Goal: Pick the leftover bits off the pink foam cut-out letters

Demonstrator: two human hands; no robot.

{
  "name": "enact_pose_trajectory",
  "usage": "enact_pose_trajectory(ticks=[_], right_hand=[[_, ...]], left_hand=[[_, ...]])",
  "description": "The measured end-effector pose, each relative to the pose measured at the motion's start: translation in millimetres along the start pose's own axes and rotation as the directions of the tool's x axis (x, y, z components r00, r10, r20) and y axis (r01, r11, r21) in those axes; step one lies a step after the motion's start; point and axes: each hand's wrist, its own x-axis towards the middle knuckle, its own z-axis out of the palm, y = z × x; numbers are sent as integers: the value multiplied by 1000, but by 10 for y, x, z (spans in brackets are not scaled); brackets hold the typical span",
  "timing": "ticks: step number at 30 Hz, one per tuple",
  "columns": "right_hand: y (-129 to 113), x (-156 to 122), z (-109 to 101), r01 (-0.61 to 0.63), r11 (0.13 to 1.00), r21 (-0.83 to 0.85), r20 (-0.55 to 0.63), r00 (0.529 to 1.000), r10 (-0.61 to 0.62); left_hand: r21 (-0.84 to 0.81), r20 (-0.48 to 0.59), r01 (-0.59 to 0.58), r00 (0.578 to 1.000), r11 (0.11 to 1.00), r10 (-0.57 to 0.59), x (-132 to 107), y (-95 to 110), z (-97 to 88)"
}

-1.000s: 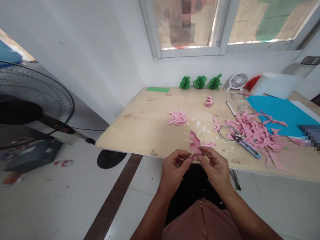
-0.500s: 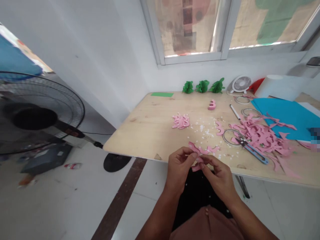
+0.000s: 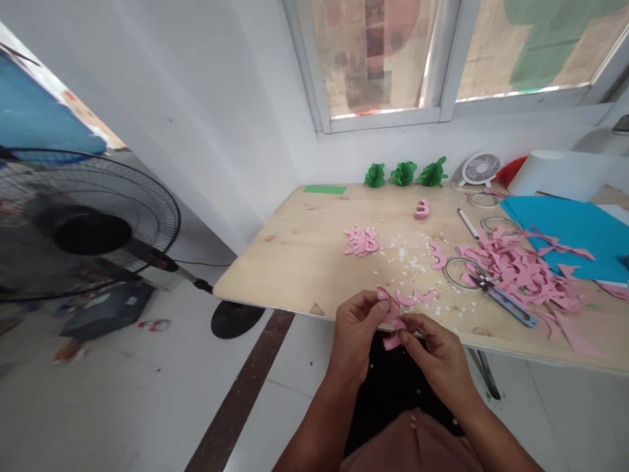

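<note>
Between both hands, over the table's front edge, is a curved pink paper cutout (image 3: 392, 313). My left hand (image 3: 358, 329) pinches its upper part between thumb and fingers. My right hand (image 3: 435, 347) grips the lower end, where a pink flap hangs below the fingertips. Just beyond the fingers lies another wavy pink cutout (image 3: 415, 297). Farther off rest a pile of curved pink pieces (image 3: 362, 240), a stacked pink shape like a 3 (image 3: 422, 210) and a curved pink piece (image 3: 437, 254). Whether the held paper is one piece or several, I cannot tell.
Blue-handled snips (image 3: 506, 302) lie by a tape roll (image 3: 452, 283) and a heap of pink scraps (image 3: 525, 269). White bits dot the wooden table (image 3: 275, 275). Behind are green paper shapes (image 3: 403, 174), a small white fan (image 3: 480, 169) and blue sheets (image 3: 580, 226). A large fan (image 3: 93, 229) stands left.
The whole view has shifted slightly, so everything sits a little farther right. My right hand has moved slightly down from the left, and more of the pink paper shows between them.
</note>
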Motion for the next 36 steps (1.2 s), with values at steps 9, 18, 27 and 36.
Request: enact_pose_trajectory(ticks=[9, 18, 27, 36], right_hand=[[30, -82, -10, -25, 1000, -10, 34, 999, 26], [-162, -65, -81, -10, 999, 31, 55, 998, 8], [-225, -143, -69, -28, 992, 126, 27, 999, 25], [-309, -272, -101, -15, 999, 35, 9, 1000, 14]], left_hand=[[-9, -25, -29, 999, 1000, 29, -43, 16, 6], [14, 24, -31, 999, 999, 31, -173, -12, 34], [9, 44, 5, 999, 1000, -6, -278, -44, 55], [29, 14, -84, 996, 996, 83, -395, -10, 72]])
